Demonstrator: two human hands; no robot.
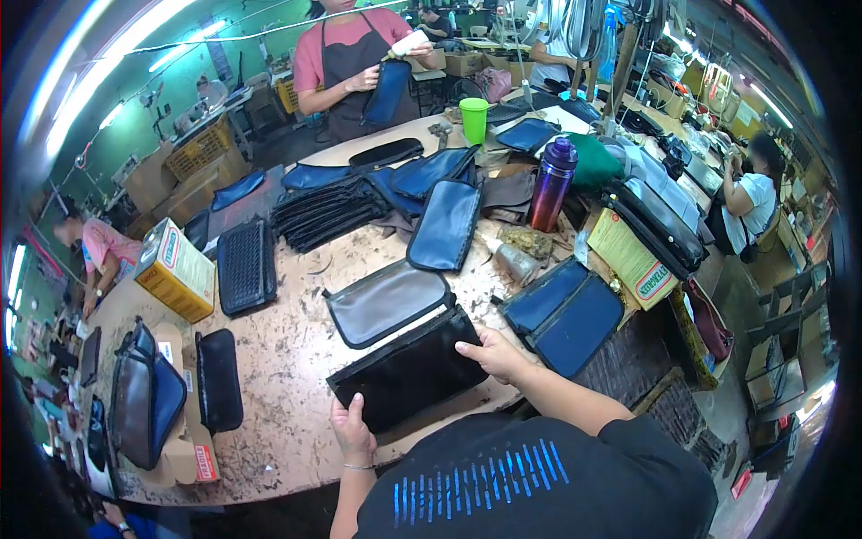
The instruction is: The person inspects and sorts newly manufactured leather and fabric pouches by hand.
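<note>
A flat black pouch panel [409, 377] is held out over the near table edge between my two hands. My left hand [353, 427] grips its lower left corner, thumb on top. On the right side my right hand [496, 355] pinches the other end, thumb on the upper face. Just beyond lies a grey panel with black edging [386, 304]. Blue panels with black edging [566, 314] lie to the right of my right hand, and another blue panel [445, 225] lies farther up the table.
A stack of black pieces [328, 211], a woven black pouch [246, 269] and a yellow box [177, 269] stand on the worktable [287, 386]. A purple bottle [551, 184] and green cup [473, 121] are farther back. Across the table, a person in an apron [359, 72] holds a blue piece and a white bottle.
</note>
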